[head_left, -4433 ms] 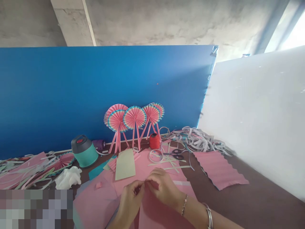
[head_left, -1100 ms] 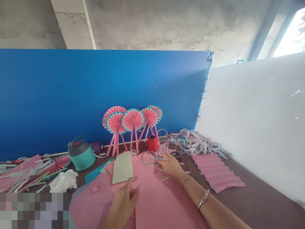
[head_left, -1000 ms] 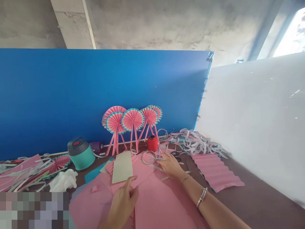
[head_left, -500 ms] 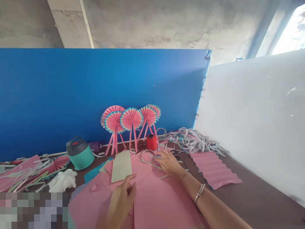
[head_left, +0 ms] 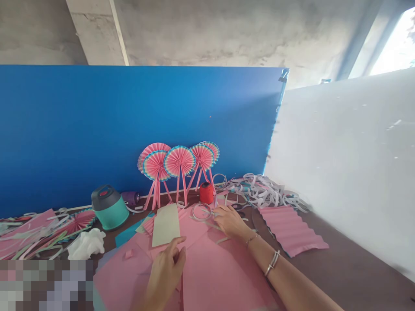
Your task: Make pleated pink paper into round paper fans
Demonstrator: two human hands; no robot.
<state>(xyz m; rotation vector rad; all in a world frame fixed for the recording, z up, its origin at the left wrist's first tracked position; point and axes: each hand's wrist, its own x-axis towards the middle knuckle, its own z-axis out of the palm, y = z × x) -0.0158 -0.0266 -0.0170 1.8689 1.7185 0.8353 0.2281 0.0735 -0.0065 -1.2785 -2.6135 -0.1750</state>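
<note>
- Upper frame: rough concrete ceiling with a beam [head_left: 94, 32] at upper left; bright window [head_left: 394, 43] at upper right.
- Behind the work: blue board [head_left: 129, 121] across the left and centre, meeting a white board [head_left: 340, 151] at right.
- Work surface: brown tabletop [head_left: 350, 270], lower right, running along both boards.
- Lower centre: large pink paper sheets [head_left: 223, 272] lie overlapping, with a pale green card [head_left: 166, 225] lying on them, tilted slightly.
- Left hand [head_left: 165, 270]: lower centre, open and loosely curved, fingers raised just below the pale green card; nothing visibly gripped.
- Right hand [head_left: 230, 222]: open, palm down, fingers spread a little, resting on the far part of the pink paper sheets, just beside a clear tape ring [head_left: 201, 211]; thin pale paper strips [head_left: 207, 224] lie about it. Dark-handled scissors [head_left: 238, 206] sit just past the fingertips, mostly hidden.
- Right wrist and forearm: thin bracelet [head_left: 252, 239] and silver bangle [head_left: 272, 262].
- Against the blue board: pink paper fans on strip stems [head_left: 179, 162] stand upright, beside a red thread spool [head_left: 206, 193].
- Upper right of the table: heap of curled paper strips [head_left: 262, 192]; below it, pleated pink paper [head_left: 292, 231].
- Left of centre: teal canister with dark lid [head_left: 109, 208], purple roll [head_left: 131, 198], crumpled white tissue [head_left: 87, 244].
- Lower left corner: pixelated, contents hidden.
</note>
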